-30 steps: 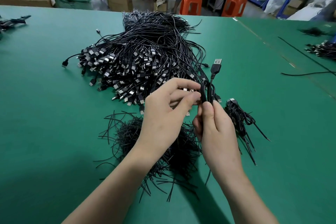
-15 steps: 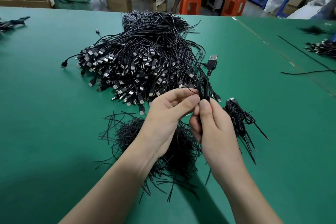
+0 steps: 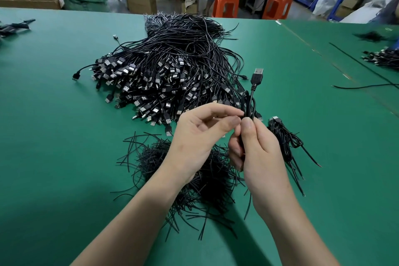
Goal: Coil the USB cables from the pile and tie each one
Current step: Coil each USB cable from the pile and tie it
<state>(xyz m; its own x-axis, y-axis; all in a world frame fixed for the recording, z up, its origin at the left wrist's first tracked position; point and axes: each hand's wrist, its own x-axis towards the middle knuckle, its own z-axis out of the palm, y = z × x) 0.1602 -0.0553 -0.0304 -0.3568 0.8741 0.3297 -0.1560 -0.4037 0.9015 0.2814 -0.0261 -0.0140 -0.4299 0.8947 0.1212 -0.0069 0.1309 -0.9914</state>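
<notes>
Right hand [image 3: 259,151]: grip closed round the coiled cable [image 3: 249,103], thumb pressed on it, USB plug [image 3: 258,75] pointing up. Left hand [image 3: 198,134]: thumb and forefinger pinch the coil's side. Both are held above the heap of ties [image 3: 207,179] on the green tabletop [image 3: 54,136]. The cable pile [image 3: 172,67] lies beyond, and one coiled bundle [image 3: 285,138] lies just right.

Left hand [image 3: 198,134] and right hand [image 3: 257,147] both pinch (held close together).

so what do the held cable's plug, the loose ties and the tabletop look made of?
Plug of the held cable: matte black moulded plastic body, shiny bare-metal tip. Ties: thin black strands that keep kinks, probably plastic-coated wire. Tabletop: smooth matte green sheet, likely rubber or vinyl mat.
</notes>
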